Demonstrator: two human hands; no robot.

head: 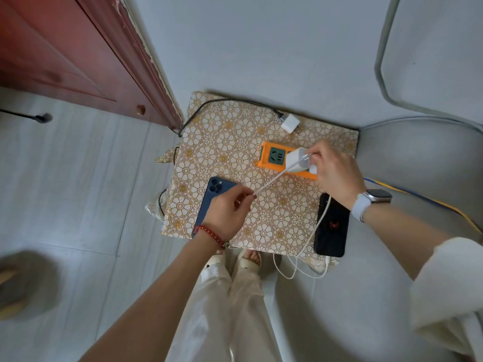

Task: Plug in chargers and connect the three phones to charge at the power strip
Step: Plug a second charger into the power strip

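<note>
Head view: two phones [212,202] [332,226] (one power strip [266,159]).

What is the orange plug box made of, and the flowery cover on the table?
The orange power strip looks like hard matte plastic: smooth, evenly coloured, with moulded edges. The flowery table cover seems a thin, slightly shiny vinyl or coated cloth, since it creases at the corners and its gold pattern glints.

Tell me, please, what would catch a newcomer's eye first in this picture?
The orange power strip on the flower-patterned tablecloth, where the right hand steadies a white charger. The left hand pinches its white cable above a blue phone; a black phone lies at the right.
</note>
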